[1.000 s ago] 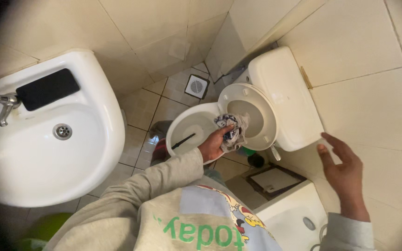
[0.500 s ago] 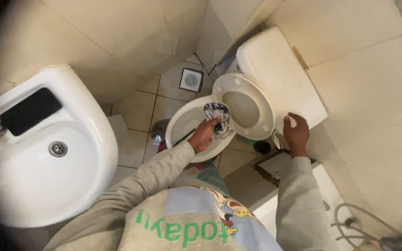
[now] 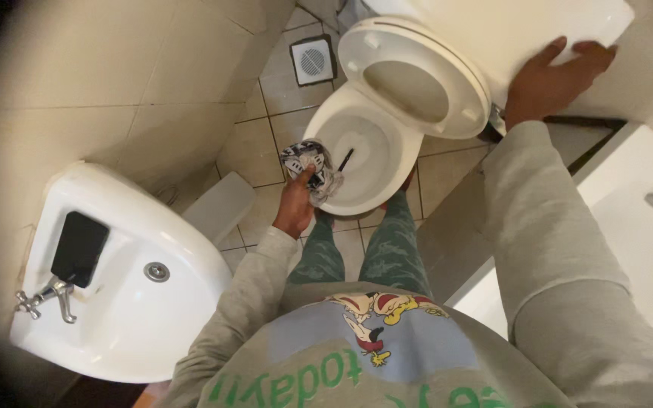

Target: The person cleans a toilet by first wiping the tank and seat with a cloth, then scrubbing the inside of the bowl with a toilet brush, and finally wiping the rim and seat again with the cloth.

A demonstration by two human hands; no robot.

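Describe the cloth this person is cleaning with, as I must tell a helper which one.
Start at the white toilet bowl with its seat raised. On its near rim, the left hand presses a crumpled cloth. It is the only patterned thing there, black and white against plain porcelain.

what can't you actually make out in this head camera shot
- Left hand: its fingertips are buried in the patterned cloth it grips at the toilet bowl rim.
- Cloth: bunched up, so its shape and print are unreadable.
- Cistern: cut off by the top edge; the right hand covers part of it.
- Raised seat: hides the back of the bowl.
- Dark mark in the bowl: too small to identify.
- Sink: left part fades into the dark lens border.
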